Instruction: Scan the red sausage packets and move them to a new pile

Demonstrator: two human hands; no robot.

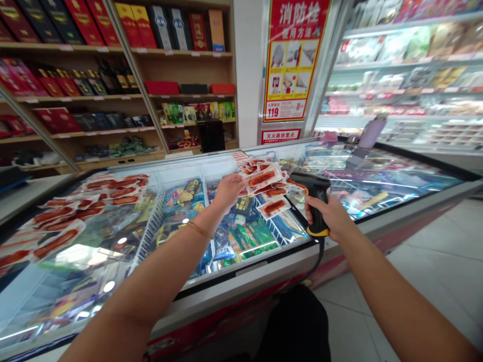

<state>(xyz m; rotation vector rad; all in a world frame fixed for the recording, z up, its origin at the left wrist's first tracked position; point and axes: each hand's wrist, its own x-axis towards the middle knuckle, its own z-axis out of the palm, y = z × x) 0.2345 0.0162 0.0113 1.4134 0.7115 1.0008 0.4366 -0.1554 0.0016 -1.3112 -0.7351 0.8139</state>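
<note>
My left hand (229, 191) pinches the left end of a packaged sausage (263, 177), a flat clear pack with a reddish-brown sausage inside. My right hand (332, 213) is wrapped round the grip of a black and yellow barcode scanner (319, 193). Its head points left toward the pack, and a cord hangs from the handle. Beneath the held pack, more sausage packs lie in a loose pile on the freezer glass, one single pack (274, 206) nearest me. Another group of sausage packs (71, 213) is spread over the glass at the left.
The chest freezer (260, 265) stretches across in front of me, with bagged frozen goods under its glass. A lilac bottle (372, 133) stands on its right part. Behind are wooden shelves (181, 52) of boxes, a red poster (294, 60) and a lit display fridge (407, 63).
</note>
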